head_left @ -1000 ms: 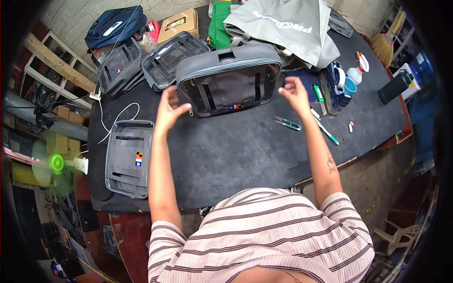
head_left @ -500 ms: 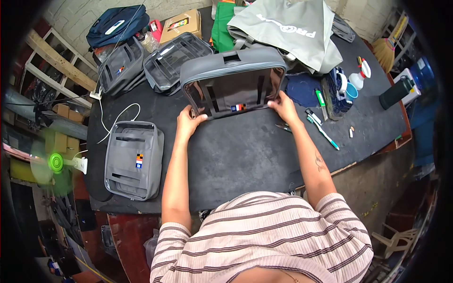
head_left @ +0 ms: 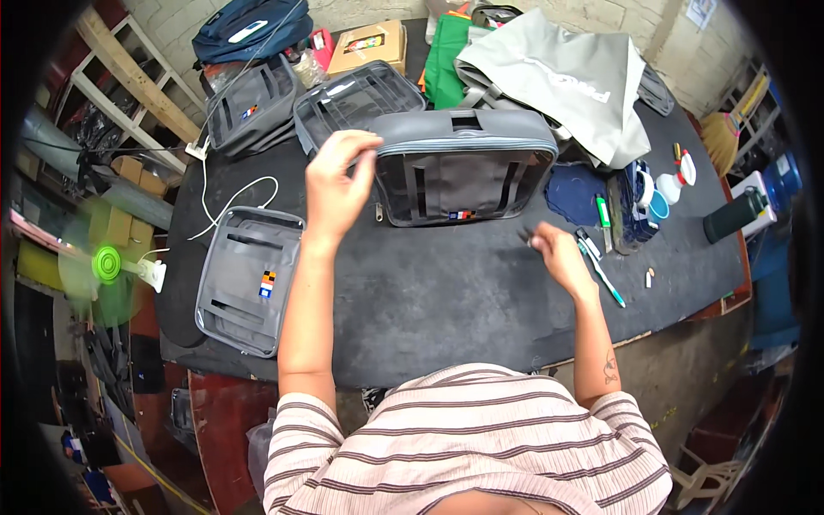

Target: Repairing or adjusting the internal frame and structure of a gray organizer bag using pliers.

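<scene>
A grey zippered bag (head_left: 463, 184) with a clear front panel stands upright across the table in front of me. My left hand (head_left: 336, 189) is at its upper left corner, thumb and fingers curled closed on the edge. A zipper pull (head_left: 378, 212) hangs at the bag's lower left. Right of the bag, my right hand (head_left: 562, 257) is raised over the table. Its fingers are closed on a small dark pointed tool (head_left: 524, 234), mostly hidden by them; its exact kind is unclear.
Another grey bag (head_left: 249, 283) lies at left, with more bags (head_left: 360, 94) behind. A white cable (head_left: 206, 193) crosses there. At right are a toothbrush (head_left: 605, 275), a green-handled cutter (head_left: 604, 219), a spray bottle (head_left: 676, 178) and a dark flask (head_left: 735, 215). A fan (head_left: 107, 264) spins at left.
Both hands have left the bag's lower corners. The left rose to its upper left corner; the right moved down and right and picked up the dark tool. The view has shifted.
</scene>
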A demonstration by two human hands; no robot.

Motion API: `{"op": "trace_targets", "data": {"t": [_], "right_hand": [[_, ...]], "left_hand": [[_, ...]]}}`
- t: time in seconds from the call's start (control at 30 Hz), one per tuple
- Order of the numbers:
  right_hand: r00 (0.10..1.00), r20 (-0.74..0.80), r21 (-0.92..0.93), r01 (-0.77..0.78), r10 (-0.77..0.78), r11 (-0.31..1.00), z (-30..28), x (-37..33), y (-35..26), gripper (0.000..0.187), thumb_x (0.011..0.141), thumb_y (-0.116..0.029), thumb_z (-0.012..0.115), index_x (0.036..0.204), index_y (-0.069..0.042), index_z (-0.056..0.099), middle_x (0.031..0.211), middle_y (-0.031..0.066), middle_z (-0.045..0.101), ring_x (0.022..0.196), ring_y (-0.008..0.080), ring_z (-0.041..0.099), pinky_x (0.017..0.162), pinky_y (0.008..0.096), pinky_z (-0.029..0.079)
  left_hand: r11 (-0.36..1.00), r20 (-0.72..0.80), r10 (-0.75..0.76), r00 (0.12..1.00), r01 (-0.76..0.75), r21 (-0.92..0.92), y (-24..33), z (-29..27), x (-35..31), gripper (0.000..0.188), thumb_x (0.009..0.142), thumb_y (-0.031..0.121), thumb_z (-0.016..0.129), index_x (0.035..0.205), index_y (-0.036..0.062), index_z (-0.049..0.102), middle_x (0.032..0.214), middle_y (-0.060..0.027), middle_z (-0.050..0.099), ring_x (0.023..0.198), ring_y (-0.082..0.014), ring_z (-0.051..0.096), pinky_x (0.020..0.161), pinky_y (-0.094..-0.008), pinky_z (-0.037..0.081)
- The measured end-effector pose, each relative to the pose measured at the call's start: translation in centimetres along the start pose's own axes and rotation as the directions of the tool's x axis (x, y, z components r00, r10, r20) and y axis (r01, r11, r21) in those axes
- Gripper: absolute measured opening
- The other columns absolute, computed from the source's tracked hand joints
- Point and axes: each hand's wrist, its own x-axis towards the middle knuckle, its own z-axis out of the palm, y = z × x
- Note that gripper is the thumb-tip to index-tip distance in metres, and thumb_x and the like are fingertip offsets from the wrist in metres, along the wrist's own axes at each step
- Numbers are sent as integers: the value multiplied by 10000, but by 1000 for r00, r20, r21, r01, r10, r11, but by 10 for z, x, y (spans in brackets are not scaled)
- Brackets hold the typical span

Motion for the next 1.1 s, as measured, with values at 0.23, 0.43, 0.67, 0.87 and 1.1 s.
{"op": "trace_targets", "data": {"t": [0.23, 0.43, 0.67, 0.87, 1.1], "right_hand": [[974, -227, 539, 113, 15, 835, -7, 45, -105, 309, 991, -256, 556, 1214, -51, 494, 865, 80, 571, 793, 155, 541, 741, 306, 464], [911, -388, 511, 337, -138, 791, 13, 68, -146, 319, 832, -35, 725, 1089, -6, 539, 964, 97, 619, 803, 160, 617, 725, 303, 535], [792, -555, 307, 479, -254, 823, 35, 86, -157, 295, 759, 55, 712, 979, 10, 521, 969, 181, 588, 833, 398, 622, 644, 429, 500], [754, -609, 251, 476, -245, 843, 51, 88, -160, 249, 761, 39, 696, 964, -7, 559, 941, 152, 570, 790, 393, 631, 636, 447, 517], [724, -644, 223, 486, -247, 845, 56, 91, -164, 227, 772, 58, 696, 956, 19, 570, 916, 162, 587, 825, 379, 634, 652, 423, 508]], "left_hand": [[873, 91, 310, 947, -321, 367, -15, 29, 0, 225, 746, 97, 737, 955, 67, 660, 844, -70, 680, 800, -263, 671, 700, -375, 518], [860, 239, 30, 971, -146, 488, 6, 27, 11, 45, 859, 72, 641, 860, 35, 617, 897, -104, 711, 825, -298, 674, 708, -380, 526], [915, 144, -345, 927, 367, -168, -18, 38, 4, 48, 882, -3, 560, 847, -36, 564, 973, -162, 713, 844, -289, 688, 751, -341, 510], [937, 51, -338, 940, 341, -77, -4, 42, 5, 28, 881, -24, 560, 859, -42, 560, 941, -187, 712, 874, -277, 704, 757, -335, 513], [923, 70, -378, 923, 382, -54, 5, 41, 3, 75, 906, -10, 553, 834, -33, 547, 997, -126, 732, 904, -109, 631, 803, -258, 477]]}}
